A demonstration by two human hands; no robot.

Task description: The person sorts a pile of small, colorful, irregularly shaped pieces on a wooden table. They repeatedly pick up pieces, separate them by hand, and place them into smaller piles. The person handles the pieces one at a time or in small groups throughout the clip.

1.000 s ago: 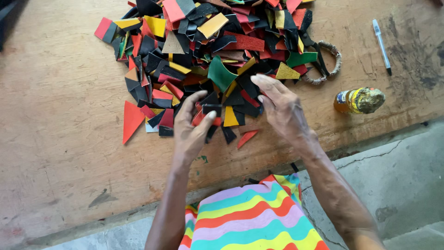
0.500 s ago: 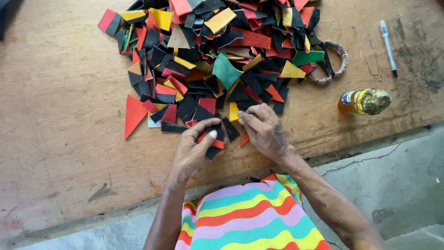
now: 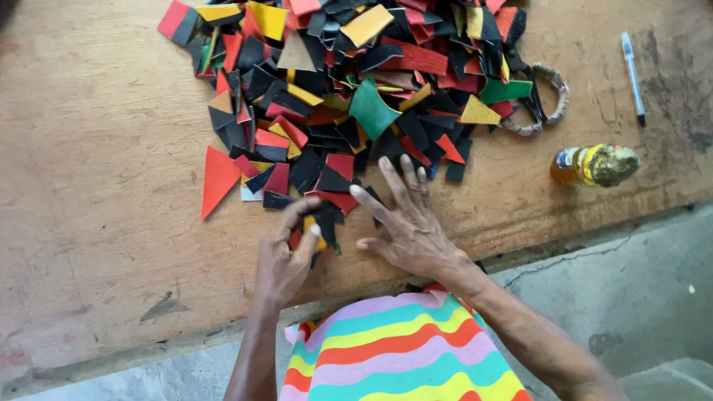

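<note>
Left grip (image 3: 286,249) pinching black scrap (image 3: 324,220) at near edge of coloured scrap pile (image 3: 356,96). Right grip (image 3: 405,219) released, fingers spread flat just right of it. Small bottle (image 3: 594,165), pen (image 3: 633,68) far right on tabletop (image 3: 96,223).

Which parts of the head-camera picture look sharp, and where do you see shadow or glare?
Head view: soft, even daylight; the pile of coloured scraps is crisp, the left hand and right hand cast only faint shadows; no glare on the wooden board; edges slightly soft.
</note>
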